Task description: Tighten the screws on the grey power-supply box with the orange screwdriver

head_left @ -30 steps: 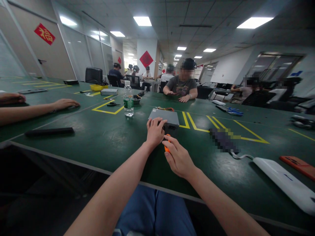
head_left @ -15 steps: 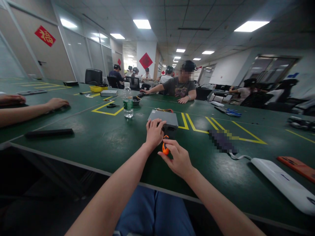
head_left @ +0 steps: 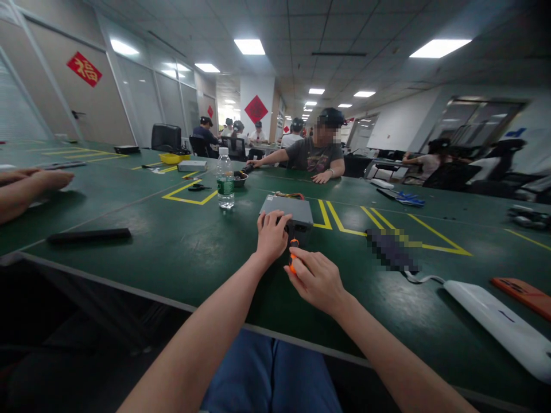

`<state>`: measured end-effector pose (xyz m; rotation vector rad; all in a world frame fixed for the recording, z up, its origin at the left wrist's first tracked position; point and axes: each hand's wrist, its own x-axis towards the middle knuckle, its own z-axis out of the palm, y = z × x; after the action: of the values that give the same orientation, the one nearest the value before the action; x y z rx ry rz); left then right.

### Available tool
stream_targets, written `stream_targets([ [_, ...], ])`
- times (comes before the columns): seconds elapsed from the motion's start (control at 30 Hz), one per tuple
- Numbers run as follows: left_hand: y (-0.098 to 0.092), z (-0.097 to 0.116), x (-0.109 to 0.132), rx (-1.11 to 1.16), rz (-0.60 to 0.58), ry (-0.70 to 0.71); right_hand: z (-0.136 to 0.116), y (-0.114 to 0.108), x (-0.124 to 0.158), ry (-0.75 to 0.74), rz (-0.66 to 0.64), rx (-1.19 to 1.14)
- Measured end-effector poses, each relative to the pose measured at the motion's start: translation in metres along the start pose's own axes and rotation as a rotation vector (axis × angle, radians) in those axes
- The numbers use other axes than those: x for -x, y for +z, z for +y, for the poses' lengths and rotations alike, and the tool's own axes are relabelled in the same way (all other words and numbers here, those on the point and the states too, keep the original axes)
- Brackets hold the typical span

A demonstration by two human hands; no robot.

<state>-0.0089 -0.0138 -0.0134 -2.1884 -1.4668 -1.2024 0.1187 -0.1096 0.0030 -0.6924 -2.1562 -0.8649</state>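
A flat grey metal box (head_left: 289, 209) with coloured wires at its far end lies on the green table (head_left: 172, 246). My left hand (head_left: 271, 235) rests on the box's near left corner, fingers curled over its top edge. Just behind it, my right hand (head_left: 316, 280) is closed round an orange-handled screwdriver (head_left: 293, 259), whose dark tip points at the box's near face.
A water bottle (head_left: 225, 179) stands left of the box, a black bar (head_left: 89, 235) lies further left. A white device (head_left: 495, 321) and an orange phone (head_left: 523, 289) lie at right. Another person's hands (head_left: 30, 183) rest at far left; a co-worker (head_left: 316, 150) sits opposite.
My right hand has turned the orange screwdriver at the box's near face. The person at far left has pulled their hand back. The view has shifted slightly.
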Motion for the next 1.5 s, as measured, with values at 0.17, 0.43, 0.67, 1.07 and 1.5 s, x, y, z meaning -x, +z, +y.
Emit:
stream_targets([
  [0.17,-0.002,-0.001,-0.008,-0.031,-0.022,0.010,0.013,-0.008,-0.008,-0.061,-0.056,-0.035],
  [0.43,-0.013,-0.006,-0.019,-0.033,-0.117,0.133,0.032,-0.010,0.006,-0.232,-0.063,-0.121],
  [0.67,-0.005,-0.010,-0.013,0.045,-0.120,0.189,0.033,-0.009,0.015,-0.087,-0.026,-0.285],
  [1.07,-0.006,-0.018,-0.015,0.043,-0.190,0.235,0.034,-0.013,0.020,0.067,-0.062,-0.430],
  [1.5,-0.003,-0.018,-0.016,0.013,-0.213,0.214,0.033,-0.005,0.012,0.026,-0.072,-0.363],
])
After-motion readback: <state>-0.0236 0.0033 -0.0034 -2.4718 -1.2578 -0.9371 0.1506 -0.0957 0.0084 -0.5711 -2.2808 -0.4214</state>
